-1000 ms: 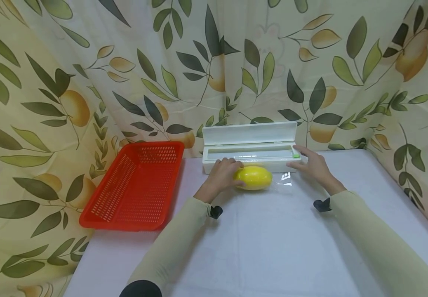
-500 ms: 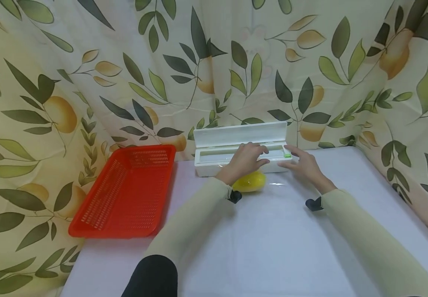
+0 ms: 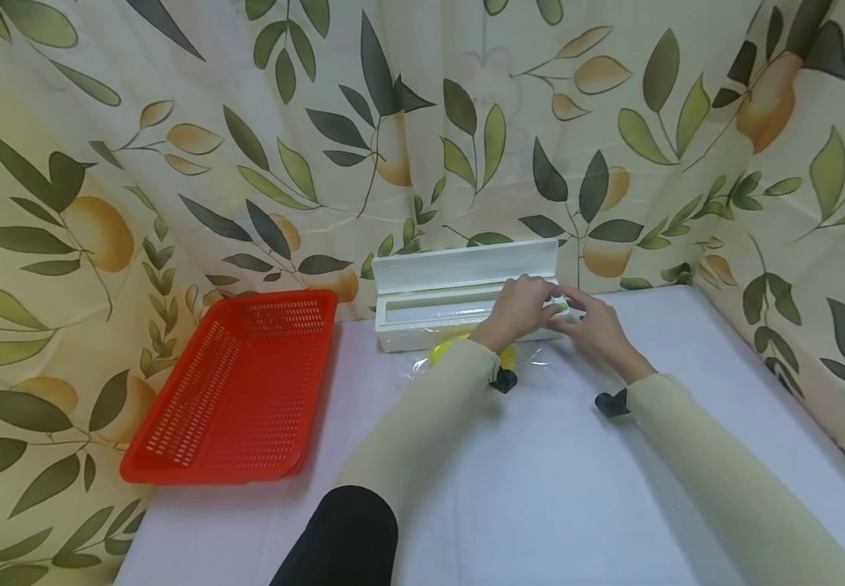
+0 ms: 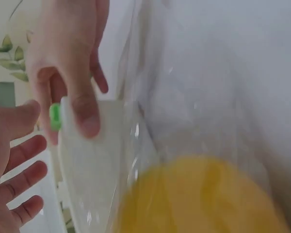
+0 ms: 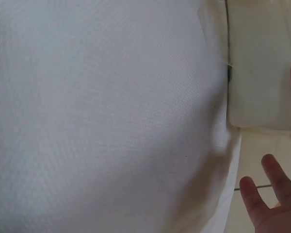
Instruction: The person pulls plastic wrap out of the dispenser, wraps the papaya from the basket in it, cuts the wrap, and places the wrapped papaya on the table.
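Observation:
A white cling film dispenser (image 3: 402, 338) lies along the back of the table, its lid (image 3: 466, 267) raised. My right hand (image 3: 602, 330) grips its right end, thumb on the front face in the left wrist view. Beside it, my left hand (image 3: 521, 308) hovers over the same end, fingers spread and holding nothing, near the green slider (image 4: 55, 116). A yellow oval, melon-like fruit (image 4: 199, 199) sits in front of the dispenser under clear film (image 4: 136, 131). In the head view my left forearm and wrist hide most of the fruit.
A red perforated plastic basket (image 3: 247, 391) stands at the left of the table. White cloth (image 3: 540, 488) covers the tabletop. A leaf-and-fruit patterned curtain (image 3: 283, 122) hangs close behind the dispenser and along both sides.
My left hand has let go of the yellow fruit and moved right, over the dispenser to its green slider end. My right hand stays at the dispenser's right end. The head view has shifted slightly.

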`<state>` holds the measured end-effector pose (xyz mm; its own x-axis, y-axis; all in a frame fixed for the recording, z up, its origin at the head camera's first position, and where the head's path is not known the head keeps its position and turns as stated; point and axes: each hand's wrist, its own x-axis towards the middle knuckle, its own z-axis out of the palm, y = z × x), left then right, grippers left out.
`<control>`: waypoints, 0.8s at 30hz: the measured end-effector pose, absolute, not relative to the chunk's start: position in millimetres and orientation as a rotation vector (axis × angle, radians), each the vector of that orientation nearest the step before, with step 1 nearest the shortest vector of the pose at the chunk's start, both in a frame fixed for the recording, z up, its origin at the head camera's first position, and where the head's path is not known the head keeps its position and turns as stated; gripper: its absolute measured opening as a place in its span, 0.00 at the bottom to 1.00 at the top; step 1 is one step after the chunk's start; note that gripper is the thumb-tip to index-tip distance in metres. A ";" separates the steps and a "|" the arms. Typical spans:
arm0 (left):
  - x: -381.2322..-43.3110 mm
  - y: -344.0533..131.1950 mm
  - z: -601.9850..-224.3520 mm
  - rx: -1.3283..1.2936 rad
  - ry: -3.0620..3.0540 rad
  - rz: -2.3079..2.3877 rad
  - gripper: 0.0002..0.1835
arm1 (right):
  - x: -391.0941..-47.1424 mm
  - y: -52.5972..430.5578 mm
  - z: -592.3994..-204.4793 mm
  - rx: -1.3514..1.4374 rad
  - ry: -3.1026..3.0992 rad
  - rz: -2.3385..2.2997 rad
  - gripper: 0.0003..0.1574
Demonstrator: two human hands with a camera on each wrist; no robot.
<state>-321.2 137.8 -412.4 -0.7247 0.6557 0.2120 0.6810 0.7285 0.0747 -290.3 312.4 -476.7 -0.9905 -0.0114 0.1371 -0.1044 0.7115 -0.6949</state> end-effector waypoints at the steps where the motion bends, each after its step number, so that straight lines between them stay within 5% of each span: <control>1: -321.7 141.5 -413.9 -1.066 -2.753 -0.212 0.13 | -290.0 312.7 -476.6 0.095 -2.785 1.148 0.48; 24: -321.7 161.7 -414.6 -0.955 -2.843 -0.142 0.07 | -286.5 311.7 -473.8 0.049 -2.783 1.207 0.47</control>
